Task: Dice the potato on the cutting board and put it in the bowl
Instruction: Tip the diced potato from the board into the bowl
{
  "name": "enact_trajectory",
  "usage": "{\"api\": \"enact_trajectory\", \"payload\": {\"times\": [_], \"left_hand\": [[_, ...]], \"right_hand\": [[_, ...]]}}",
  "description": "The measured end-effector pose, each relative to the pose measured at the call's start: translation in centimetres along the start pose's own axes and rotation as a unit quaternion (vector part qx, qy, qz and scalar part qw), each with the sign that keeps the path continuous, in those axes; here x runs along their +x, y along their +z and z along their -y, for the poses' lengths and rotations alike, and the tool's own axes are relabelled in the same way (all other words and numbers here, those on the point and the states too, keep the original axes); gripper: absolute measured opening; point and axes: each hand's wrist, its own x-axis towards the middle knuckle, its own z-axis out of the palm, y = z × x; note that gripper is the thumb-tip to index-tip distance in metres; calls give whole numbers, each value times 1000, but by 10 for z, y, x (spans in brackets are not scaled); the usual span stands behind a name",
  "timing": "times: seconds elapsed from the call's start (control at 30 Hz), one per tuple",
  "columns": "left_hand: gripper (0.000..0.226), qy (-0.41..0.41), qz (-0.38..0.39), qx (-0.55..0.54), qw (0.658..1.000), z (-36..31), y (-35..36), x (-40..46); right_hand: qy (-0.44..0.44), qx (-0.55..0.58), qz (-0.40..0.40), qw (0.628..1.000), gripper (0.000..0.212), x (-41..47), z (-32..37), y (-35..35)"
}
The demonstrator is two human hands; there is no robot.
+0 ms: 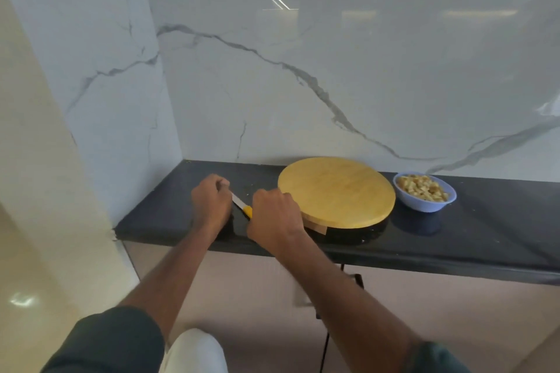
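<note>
Gripping the yellow-handled knife [242,205] with my right hand [274,215], I watch my left hand [210,201], fingers curled at the blade tip — pinching or only touching, I cannot tell. Diced potato [422,188] fills the pale blue bowl [424,206]; the round yellow wooden cutting board [336,191] lies bare. Risk: the edge nicking those fingers, or sliding off the black bench [454,236] — most of the handle is hidden.

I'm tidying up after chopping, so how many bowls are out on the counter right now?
1. The bowl sits on the counter, just right of the cutting board, and holds the diced potato. None other shows.
</note>
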Motion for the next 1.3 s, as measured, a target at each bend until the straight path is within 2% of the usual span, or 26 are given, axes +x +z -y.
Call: {"api": "enact_trajectory", "payload": {"times": [0.1,0.2,0.27,0.4,0.5,0.57,0.7,0.77,0.93,1.03,1.1,1.17,1.3], "left_hand": [[25,-3,-49,-59,997,-5,0,-5],[29,12,-73,-88,993,-8,-3,-10],[31,32,-30,-86,995,-10,-1,-9],[40,87,123,-50,987,-17,16,-13],[47,85,171,-23,981,-26,31,-15],[54,94,190,-8,977,-31,38,-16],[62,123,210,35,969,-34,39,-19],[70,134,221,19,966,-35,35,-21],[72,153,283,-32,946,-35,30,-24],[88,157,283,-22,946,-37,29,-26],[96,158,281,-14,947,-38,27,-26],[99,159,274,-7,948,-37,27,-27],[102,156,257,12,954,-39,30,-28]], "right_hand": [[20,22,1,1000,35,7,0,-4],[39,55,-24,997,22,6,-10,-15],[75,71,-62,993,14,1,-30,-31],[192,94,-123,969,27,-16,-97,-63],[250,94,-169,949,25,-28,-137,-65],[265,86,-173,944,22,-33,-150,-61],[256,77,-194,944,27,-39,-159,-46],[252,90,-208,941,28,-42,-164,-42],[248,104,-221,938,27,-39,-175,-40],[248,114,-221,936,32,-37,-177,-41],[250,145,-256,923,33,-40,-179,-41],[253,165,-301,904,30,-47,-188,-39],[249,176,-333,892,24,-55,-211,-34]]}}
